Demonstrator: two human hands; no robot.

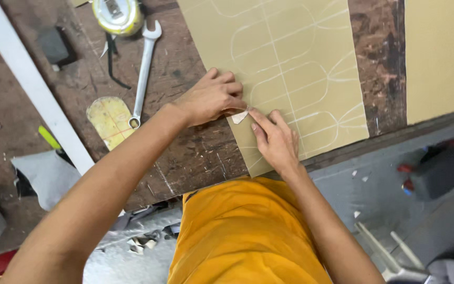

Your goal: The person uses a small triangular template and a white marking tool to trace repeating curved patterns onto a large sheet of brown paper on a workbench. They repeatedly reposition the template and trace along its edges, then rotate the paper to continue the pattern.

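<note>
My left hand [211, 97] lies on the near left edge of an olive-tan sheet [290, 63] marked with white chalk outlines of rounded shapes and straight lines. Its fingers pinch a small whitish piece [239, 117], likely chalk, against the sheet. My right hand [275, 139] rests flat on the sheet just right of that piece, its index fingertip touching the same spot. Both hands meet near the sheet's lower left corner, at the front of a worn brown wooden workbench [195, 152].
A steel spanner [144, 68] lies left of the sheet, beside a yellowish shoe-sole-shaped template [110, 120]. A yellow tape roll [116, 14] sits at the top. A long white bar [32, 84] runs diagonally on the left. A second tan sheet [442, 58] lies far right. Grey floor with scraps below.
</note>
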